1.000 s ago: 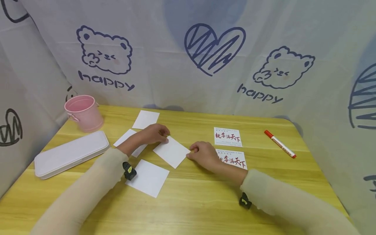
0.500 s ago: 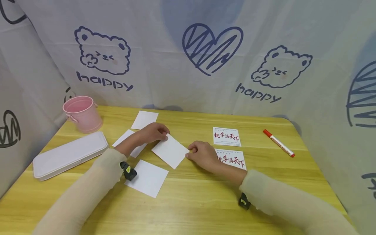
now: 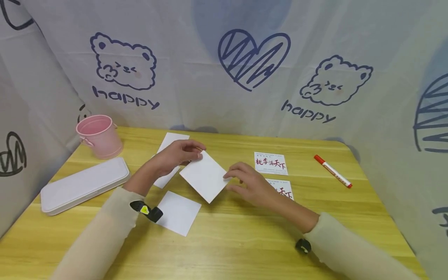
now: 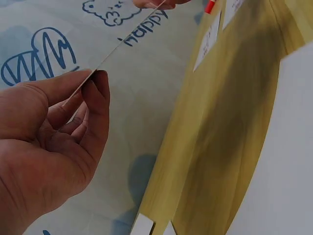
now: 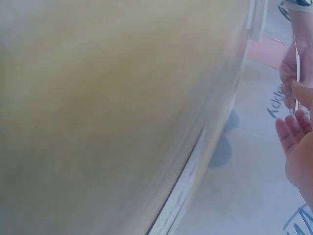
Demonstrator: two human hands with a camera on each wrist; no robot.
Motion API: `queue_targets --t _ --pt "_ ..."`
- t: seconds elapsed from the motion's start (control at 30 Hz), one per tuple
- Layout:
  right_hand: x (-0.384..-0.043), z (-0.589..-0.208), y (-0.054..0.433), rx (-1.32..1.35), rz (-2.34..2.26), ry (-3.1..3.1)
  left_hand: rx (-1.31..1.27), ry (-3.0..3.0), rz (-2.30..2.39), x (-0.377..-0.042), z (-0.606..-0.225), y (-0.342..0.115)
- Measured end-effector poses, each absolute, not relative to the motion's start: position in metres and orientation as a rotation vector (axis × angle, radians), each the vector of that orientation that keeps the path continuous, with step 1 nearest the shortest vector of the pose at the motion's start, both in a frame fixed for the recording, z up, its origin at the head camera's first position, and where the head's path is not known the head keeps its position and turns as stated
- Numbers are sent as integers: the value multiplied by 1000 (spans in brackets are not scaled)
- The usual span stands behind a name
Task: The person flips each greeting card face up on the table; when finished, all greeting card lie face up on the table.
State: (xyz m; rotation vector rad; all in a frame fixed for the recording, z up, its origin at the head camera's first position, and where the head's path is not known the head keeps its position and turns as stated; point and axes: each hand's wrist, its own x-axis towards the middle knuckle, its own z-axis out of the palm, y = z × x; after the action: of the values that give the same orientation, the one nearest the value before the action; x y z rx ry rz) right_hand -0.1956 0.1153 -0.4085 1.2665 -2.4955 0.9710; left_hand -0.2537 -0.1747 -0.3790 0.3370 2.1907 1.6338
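The left grip point(image 3: 176, 156) pinches the white card point(image 3: 204, 177) near its 12 o'clock corner; the right grip point(image 3: 252, 184), loosely parted, is at its 3 o'clock corner. Tilted above the counter point(image 3: 245, 245), it should handle light, stiffish, easily creased: best pinched by edges.

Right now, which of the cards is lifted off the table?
The blank card pinched in the left hand; the other blank cards and both printed cards lie flat on the table.
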Motion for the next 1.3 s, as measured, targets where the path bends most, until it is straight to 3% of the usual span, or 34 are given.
queue_targets --t 0.53,0.87,1.07,1.3 --pt "-193 -395 134 1418 755 -1989 342 1981 1765 -237 -394 -157" --pt "-194 -392 137 1447 878 -1907 354 1923 1790 -238 -400 -148" --pt "-190 -388 142 1282 992 -2005 356 1938 1718 -237 -399 -144" --pt "-187 -387 152 876 1516 -2247 425 2075 1820 -232 -381 -147"
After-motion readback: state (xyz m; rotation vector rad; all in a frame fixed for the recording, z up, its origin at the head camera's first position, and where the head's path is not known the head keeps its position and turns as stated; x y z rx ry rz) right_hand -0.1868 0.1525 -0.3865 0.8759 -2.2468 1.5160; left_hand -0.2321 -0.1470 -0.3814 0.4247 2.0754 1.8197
